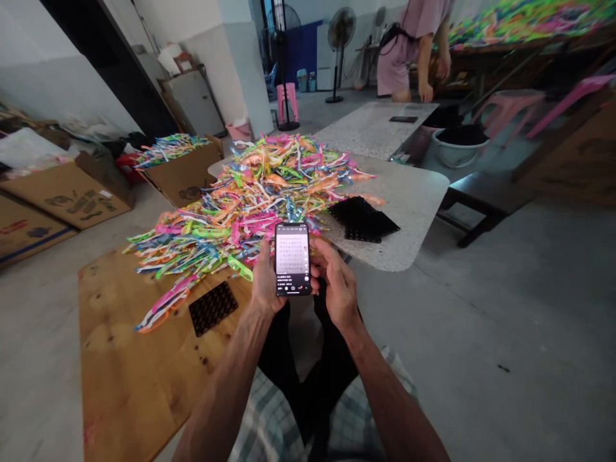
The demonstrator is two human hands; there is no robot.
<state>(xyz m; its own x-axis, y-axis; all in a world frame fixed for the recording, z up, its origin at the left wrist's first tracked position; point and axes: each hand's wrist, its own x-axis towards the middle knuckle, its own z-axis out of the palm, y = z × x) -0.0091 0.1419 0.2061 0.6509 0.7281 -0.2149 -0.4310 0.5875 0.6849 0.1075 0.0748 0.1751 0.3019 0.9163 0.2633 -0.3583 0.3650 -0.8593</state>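
Note:
A lit smartphone [292, 260] is held upright over my lap, its screen showing a pale page with rows of small marks. My left hand [265, 279] is closed around its left edge, with the thumb along the side. At the lower right edge, my right hand [335, 282] has curled fingers against the phone, and its index finger reaches toward the screen's side. Just beyond lies a big heap of colourful plastic glasses [269, 183] in pink, green, orange and blue. A black perforated sheet [213, 308] rests on the wooden board, left of my hands.
More black sheets [366, 218] lie on the speckled table [423, 192]. Cardboard boxes [89, 196] stand at left. A dark bench [486, 196] and a bucket [459, 151] are at right. Behind, a person in pink [411, 48] stands by another table. The wooden board [125, 372] extends left.

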